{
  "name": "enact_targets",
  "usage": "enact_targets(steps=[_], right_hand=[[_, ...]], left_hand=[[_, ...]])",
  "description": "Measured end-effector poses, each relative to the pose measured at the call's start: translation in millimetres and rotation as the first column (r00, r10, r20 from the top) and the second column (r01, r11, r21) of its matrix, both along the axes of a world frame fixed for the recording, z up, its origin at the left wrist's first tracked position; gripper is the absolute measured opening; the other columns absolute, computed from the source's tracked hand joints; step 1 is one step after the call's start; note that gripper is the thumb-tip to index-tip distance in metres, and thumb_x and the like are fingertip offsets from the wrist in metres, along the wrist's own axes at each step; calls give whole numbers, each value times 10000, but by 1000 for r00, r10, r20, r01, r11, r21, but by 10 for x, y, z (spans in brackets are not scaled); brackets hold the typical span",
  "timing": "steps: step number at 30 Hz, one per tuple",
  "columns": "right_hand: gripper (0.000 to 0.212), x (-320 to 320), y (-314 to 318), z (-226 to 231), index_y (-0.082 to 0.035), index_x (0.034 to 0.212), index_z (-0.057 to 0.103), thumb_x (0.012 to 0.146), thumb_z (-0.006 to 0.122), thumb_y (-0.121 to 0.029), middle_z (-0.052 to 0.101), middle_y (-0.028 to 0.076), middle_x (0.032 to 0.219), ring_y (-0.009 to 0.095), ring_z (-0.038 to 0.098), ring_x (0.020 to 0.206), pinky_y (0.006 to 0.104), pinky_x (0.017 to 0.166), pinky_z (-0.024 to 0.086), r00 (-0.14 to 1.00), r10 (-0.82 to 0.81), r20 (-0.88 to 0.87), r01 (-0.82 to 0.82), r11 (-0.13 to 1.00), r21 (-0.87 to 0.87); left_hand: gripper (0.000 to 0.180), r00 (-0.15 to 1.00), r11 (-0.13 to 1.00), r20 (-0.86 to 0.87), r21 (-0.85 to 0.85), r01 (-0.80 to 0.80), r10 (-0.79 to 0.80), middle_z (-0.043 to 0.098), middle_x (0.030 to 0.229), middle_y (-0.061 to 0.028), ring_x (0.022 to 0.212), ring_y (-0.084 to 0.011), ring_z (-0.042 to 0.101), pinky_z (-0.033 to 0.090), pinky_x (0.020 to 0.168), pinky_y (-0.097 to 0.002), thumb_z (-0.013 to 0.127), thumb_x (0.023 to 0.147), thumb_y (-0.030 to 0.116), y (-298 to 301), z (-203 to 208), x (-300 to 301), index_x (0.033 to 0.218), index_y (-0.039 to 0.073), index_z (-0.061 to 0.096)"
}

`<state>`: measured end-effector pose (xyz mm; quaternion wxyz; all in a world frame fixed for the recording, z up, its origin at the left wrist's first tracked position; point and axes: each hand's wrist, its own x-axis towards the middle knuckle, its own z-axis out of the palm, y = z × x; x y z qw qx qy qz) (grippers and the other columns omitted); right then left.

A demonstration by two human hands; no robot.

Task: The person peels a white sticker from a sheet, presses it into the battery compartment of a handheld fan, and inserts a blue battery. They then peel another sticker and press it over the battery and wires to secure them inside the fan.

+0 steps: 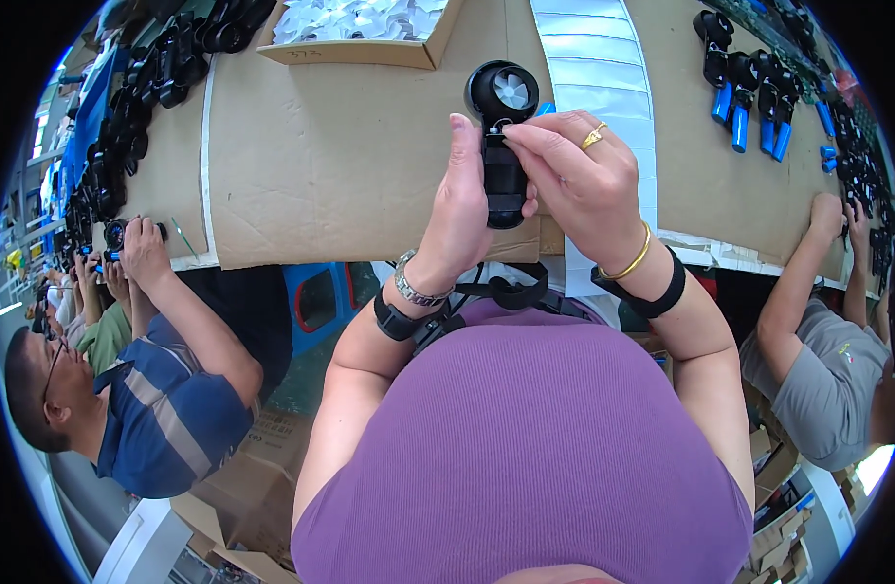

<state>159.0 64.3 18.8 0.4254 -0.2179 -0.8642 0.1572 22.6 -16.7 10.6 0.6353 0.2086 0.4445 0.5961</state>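
A black handheld fan with a round head and white blades is held upright over the table's near edge. Its body lies in my left hand, the thumb pointing up along its left side. At the neck, just below the round head, the thumb and forefinger of my right hand are pinched together. Whatever is between those fingertips is too small to make out. The other right fingers curl beside the fan's right side.
A cardboard box of white fan blades stands at the far side. White sheeting runs down the brown table cover. Black fans line the left; fans with blue cylinders lie right. Co-workers sit on both sides.
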Motion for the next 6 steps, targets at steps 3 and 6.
enact_targets(steps=[3,6], right_hand=[[222,-2,-11,14,-21,1014,746,800,783,23,720,104,912,263,701,813,343,694,558,1000,-2,15,2,1000,0],[221,-6,-20,9,-23,1015,747,801,780,26,723,109,919,268,702,820,343,696,558,1000,-9,22,9,1000,-5]], left_hand=[[716,998,998,-23,32,58,-57,652,1002,-58,858,-123,650,558,719,-272,159,1101,626,-24,-52,-30,1251,38,539],[690,1000,999,-8,26,22,-22,623,846,-63,710,-142,622,542,667,-292,209,1090,649,0,-23,6,1167,50,541]])
